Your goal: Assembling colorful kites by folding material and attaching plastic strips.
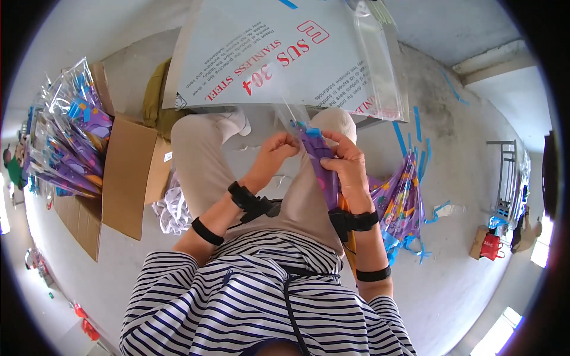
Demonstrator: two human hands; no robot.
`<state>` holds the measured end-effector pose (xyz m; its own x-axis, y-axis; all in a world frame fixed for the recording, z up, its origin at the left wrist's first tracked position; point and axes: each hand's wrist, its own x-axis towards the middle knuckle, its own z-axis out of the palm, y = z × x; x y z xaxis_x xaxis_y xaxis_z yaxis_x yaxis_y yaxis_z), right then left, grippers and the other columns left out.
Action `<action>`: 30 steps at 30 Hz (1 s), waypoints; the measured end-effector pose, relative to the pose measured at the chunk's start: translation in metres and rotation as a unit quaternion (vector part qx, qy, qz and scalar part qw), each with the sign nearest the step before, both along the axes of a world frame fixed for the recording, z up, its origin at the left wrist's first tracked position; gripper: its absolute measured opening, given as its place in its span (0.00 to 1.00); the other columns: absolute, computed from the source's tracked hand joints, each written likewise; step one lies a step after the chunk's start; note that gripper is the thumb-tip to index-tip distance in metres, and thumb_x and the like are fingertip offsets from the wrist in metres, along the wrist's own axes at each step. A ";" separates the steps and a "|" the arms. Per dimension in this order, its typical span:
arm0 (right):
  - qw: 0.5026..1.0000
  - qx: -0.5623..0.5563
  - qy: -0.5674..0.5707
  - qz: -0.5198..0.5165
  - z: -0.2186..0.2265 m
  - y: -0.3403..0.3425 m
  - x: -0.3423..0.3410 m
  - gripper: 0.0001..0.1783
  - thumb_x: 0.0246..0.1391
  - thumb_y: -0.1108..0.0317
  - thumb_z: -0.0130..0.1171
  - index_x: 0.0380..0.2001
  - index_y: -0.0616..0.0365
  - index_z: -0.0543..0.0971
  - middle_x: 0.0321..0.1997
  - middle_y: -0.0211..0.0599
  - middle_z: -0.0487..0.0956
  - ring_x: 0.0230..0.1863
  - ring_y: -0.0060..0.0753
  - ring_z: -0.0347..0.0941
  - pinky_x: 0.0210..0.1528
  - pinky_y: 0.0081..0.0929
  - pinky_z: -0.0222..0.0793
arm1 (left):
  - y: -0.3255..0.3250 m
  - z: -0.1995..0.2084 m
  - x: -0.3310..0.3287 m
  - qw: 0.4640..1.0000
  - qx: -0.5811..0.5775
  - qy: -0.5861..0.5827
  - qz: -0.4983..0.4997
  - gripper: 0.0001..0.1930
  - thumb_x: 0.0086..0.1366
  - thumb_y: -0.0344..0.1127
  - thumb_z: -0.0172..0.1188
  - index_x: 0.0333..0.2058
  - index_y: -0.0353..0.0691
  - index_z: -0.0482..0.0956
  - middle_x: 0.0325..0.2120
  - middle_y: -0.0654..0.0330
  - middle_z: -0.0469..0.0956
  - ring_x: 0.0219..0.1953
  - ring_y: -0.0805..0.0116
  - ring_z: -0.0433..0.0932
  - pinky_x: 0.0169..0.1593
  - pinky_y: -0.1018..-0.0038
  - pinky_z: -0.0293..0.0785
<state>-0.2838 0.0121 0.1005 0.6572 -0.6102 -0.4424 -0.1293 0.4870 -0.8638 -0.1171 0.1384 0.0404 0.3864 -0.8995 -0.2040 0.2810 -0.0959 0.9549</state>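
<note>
My right hand (pixel 349 169) is closed around a slim folded bundle of purple patterned fabric (pixel 321 159), thumb on top. The bundle stands over my right thigh, with blue at its upper end. A clear plastic sleeve (pixel 288 109) stretches from that end toward the table. Just left of the bundle, my left hand (pixel 278 155) has its fingertips pinched together; whatever lies between them is too small to make out. More purple patterned fabric with orange parts and blue ribbons (pixel 399 199) spreads to the right of my right forearm.
Ahead stands a table (pixel 255 53) covered in printed film, with clear plastic bags (pixel 380 65) at its right side. An open cardboard box (pixel 127 169) at left holds several purple bundles in clear sleeves (pixel 80 136). White strips (pixel 173 207) lie beside it. Blue ribbons (pixel 417 124) hang at right.
</note>
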 end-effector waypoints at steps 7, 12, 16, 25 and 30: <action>0.999 -0.037 -0.007 0.022 -0.015 0.005 0.005 0.37 0.42 0.93 0.52 0.58 0.57 0.79 0.45 0.33 0.81 0.41 0.21 0.77 0.45 0.18 0.74 | 0.000 -0.008 0.036 0.945 -0.020 0.320 0.063 0.13 0.67 0.32 0.61 0.49 0.37 0.75 0.48 0.58 0.77 0.55 0.67 0.75 0.60 0.67 0.72; 0.995 -0.083 -0.003 0.047 -0.009 0.014 0.015 0.40 0.41 0.92 0.53 0.60 0.53 0.79 0.49 0.32 0.81 0.47 0.22 0.77 0.52 0.19 0.72 | -0.027 0.008 0.031 0.925 -0.045 0.376 0.037 0.19 0.71 0.39 0.59 0.53 0.33 0.74 0.51 0.51 0.79 0.56 0.58 0.77 0.62 0.62 0.73; 0.980 -0.190 0.019 0.058 -0.007 0.017 0.017 0.40 0.40 0.91 0.53 0.60 0.53 0.79 0.54 0.32 0.82 0.52 0.24 0.76 0.58 0.23 0.70 | -0.029 0.007 0.025 0.927 -0.061 0.369 0.037 0.21 0.73 0.41 0.57 0.56 0.31 0.72 0.54 0.49 0.78 0.57 0.57 0.78 0.64 0.61 0.72; 0.973 -0.217 0.047 0.064 -0.014 0.014 0.016 0.34 0.42 0.87 0.55 0.56 0.56 0.81 0.46 0.37 0.86 0.49 0.25 0.79 0.55 0.23 0.71 | -0.026 0.015 0.010 0.923 -0.087 0.376 0.008 0.19 0.73 0.42 0.57 0.55 0.35 0.74 0.53 0.50 0.79 0.56 0.59 0.78 0.63 0.62 0.73; 0.973 -0.209 0.061 0.073 -0.010 0.014 0.017 0.36 0.42 0.89 0.53 0.57 0.56 0.80 0.48 0.35 0.84 0.50 0.23 0.77 0.55 0.20 0.71 | -0.024 0.011 0.007 0.923 -0.075 0.376 0.008 0.17 0.73 0.38 0.58 0.55 0.37 0.74 0.53 0.51 0.79 0.57 0.61 0.77 0.63 0.63 0.73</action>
